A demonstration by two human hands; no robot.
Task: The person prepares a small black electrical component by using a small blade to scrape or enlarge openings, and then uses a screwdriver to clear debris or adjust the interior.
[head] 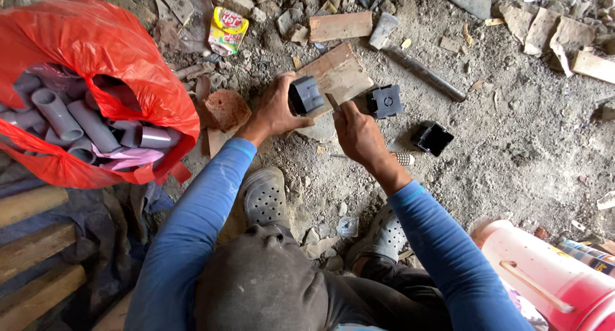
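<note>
Now left hand [277, 110] grips grey box [305, 95] on board [343, 72]; right hand [357, 134] grips tool [333, 103].

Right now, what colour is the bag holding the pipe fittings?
The plastic bag is red, and the pipe fittings inside are grey; head view.

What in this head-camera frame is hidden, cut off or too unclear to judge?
- Tool in the right hand: mostly covered by the fist.
- Grey box in the left hand: its underside faces away.
- Red bag: left edge cuts it off.
- Pink bucket: cut off at the corner.
</note>
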